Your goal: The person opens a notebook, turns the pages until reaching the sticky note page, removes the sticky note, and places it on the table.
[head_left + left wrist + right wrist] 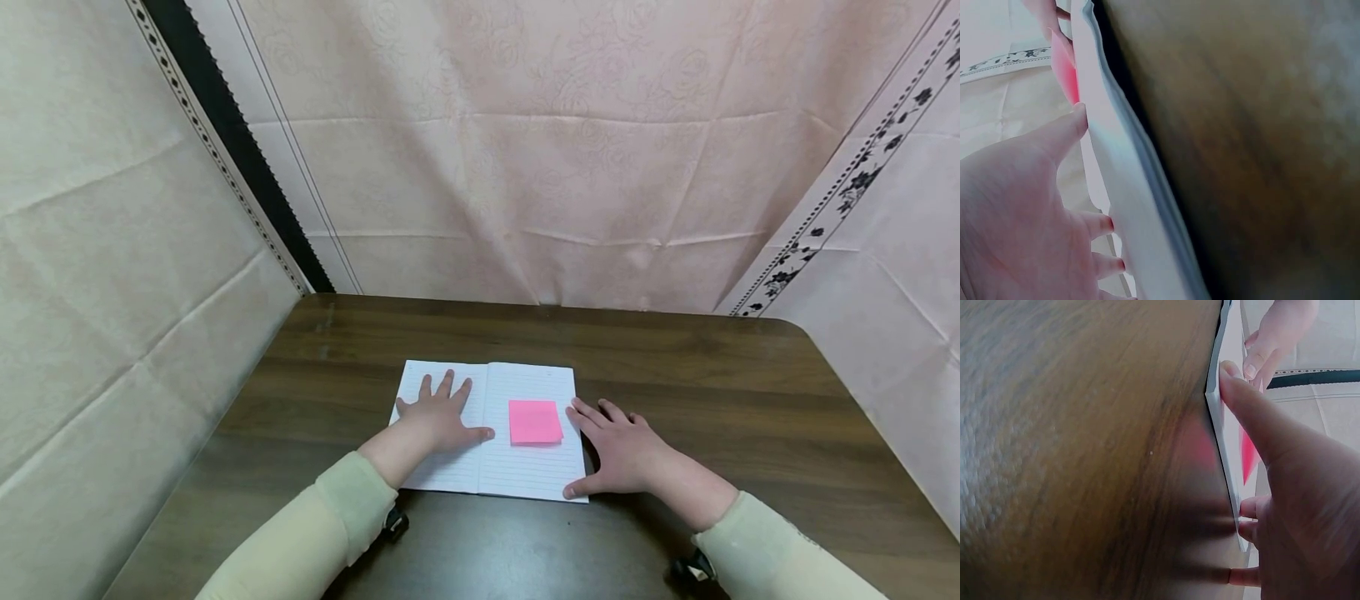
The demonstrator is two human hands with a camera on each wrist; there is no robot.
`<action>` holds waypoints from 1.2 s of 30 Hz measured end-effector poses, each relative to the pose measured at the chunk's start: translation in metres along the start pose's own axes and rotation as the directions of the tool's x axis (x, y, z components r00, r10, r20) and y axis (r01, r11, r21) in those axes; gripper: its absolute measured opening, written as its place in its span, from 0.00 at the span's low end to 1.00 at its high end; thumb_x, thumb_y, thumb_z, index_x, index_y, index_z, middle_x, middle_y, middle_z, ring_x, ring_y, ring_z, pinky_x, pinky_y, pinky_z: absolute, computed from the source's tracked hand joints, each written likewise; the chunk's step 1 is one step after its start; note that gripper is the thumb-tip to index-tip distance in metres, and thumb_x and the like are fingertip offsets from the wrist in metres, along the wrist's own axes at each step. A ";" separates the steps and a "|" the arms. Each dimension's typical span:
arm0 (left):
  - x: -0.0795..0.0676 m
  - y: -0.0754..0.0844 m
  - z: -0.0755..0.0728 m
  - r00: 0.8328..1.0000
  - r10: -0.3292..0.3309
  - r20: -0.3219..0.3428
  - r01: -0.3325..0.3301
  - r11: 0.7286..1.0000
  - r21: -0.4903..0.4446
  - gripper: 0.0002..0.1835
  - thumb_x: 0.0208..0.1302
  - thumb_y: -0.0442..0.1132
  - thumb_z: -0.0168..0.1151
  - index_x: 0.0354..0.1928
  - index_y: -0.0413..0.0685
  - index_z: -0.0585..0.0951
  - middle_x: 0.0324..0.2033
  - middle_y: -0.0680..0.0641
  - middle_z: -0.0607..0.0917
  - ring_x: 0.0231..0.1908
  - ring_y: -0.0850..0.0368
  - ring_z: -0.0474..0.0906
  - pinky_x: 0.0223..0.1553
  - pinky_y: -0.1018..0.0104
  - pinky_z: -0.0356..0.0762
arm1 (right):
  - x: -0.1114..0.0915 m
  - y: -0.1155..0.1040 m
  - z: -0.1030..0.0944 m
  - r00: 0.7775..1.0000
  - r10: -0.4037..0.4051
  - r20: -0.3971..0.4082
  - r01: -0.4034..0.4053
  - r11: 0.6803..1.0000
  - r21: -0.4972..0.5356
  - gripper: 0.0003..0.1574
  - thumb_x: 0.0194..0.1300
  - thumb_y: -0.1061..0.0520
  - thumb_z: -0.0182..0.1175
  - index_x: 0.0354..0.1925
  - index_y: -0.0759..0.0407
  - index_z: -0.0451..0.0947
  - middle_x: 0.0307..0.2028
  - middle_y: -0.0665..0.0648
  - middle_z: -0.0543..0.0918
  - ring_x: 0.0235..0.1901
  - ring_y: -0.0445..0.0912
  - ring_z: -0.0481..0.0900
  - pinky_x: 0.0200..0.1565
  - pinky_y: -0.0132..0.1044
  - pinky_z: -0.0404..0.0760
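Observation:
An open lined notebook (pixel 528 479) lies flat on the table, its spine running away from me. On its right page sits a pink sticky note (pixel 536 422), whose near edge lifts a little off the paper. My left hand (pixel 437 421) rests spread on the left page, thumb reaching toward the spine. At the notebook's right edge, my right hand (pixel 621 450) touches the page with its thumb near the bottom corner and fingertips higher up. In the right wrist view the thumb (pixel 1244 394) presses the page's edge, and one finger reaches the wood beside it.
The brown wooden table (pixel 525 550) extends around the notebook on all sides. Pale cloth (pixel 525 167) hangs behind the far edge and along both sides. A dark gap (pixel 240 142) shows between cloths at the left. Dark wrist devices (pixel 395 523) sit under the sleeves.

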State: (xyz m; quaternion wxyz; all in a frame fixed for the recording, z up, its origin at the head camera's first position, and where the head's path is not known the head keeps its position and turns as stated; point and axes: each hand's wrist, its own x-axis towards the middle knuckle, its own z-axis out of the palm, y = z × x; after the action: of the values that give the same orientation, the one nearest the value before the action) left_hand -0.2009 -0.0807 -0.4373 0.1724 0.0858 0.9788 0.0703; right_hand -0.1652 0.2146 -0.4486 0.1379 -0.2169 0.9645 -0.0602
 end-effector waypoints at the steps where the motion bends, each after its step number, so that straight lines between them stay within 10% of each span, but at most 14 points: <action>1: 0.000 0.000 0.000 1.000 -0.001 0.001 0.001 1.000 -0.001 0.53 0.56 0.76 0.55 0.78 0.59 0.55 0.78 0.43 0.48 0.75 0.32 0.40 0.60 0.20 0.46 | 0.000 0.000 0.000 1.000 -0.001 0.000 0.001 1.000 -0.001 0.78 0.40 0.11 0.58 0.77 0.52 0.54 0.77 0.53 0.55 0.72 0.63 0.54 0.60 0.72 0.60; 36: 0.002 0.003 0.000 1.000 -0.023 0.014 0.023 1.000 -0.003 0.55 0.55 0.76 0.57 0.78 0.57 0.54 0.78 0.42 0.47 0.75 0.31 0.39 0.59 0.19 0.46 | -0.003 -0.002 0.006 0.993 -0.003 -0.122 0.003 1.000 0.002 0.65 0.49 0.16 0.59 0.73 0.52 0.64 0.74 0.59 0.61 0.71 0.63 0.57 0.62 0.70 0.60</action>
State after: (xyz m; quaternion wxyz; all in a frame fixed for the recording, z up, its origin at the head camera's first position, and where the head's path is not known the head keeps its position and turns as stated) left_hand -0.2019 -0.0779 -0.4378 0.1800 0.0748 0.9784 0.0695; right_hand -0.1603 0.2136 -0.4533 0.0789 -0.2142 0.9707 -0.0749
